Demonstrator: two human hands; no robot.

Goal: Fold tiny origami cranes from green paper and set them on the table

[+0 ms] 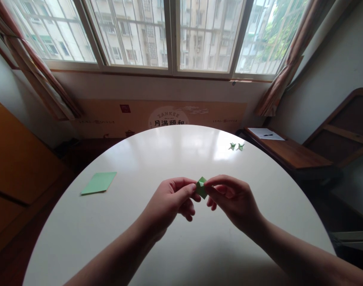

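A small folded piece of green paper (pixel 201 187) is held above the middle of the round white table (pixel 157 159). My left hand (pixel 172 200) pinches its left side between thumb and fingers. My right hand (pixel 230 198) pinches its right side, the fingers curled in. Both hands meet at the paper, a little above the table top.
A flat stack of green paper sheets (pixel 99 182) lies on the table's left part. Two tiny folded green paper figures (pixel 236 146) stand at the far right of the table. A wooden side table with a sheet and pen (pixel 266 134) stands to the right, under the window.
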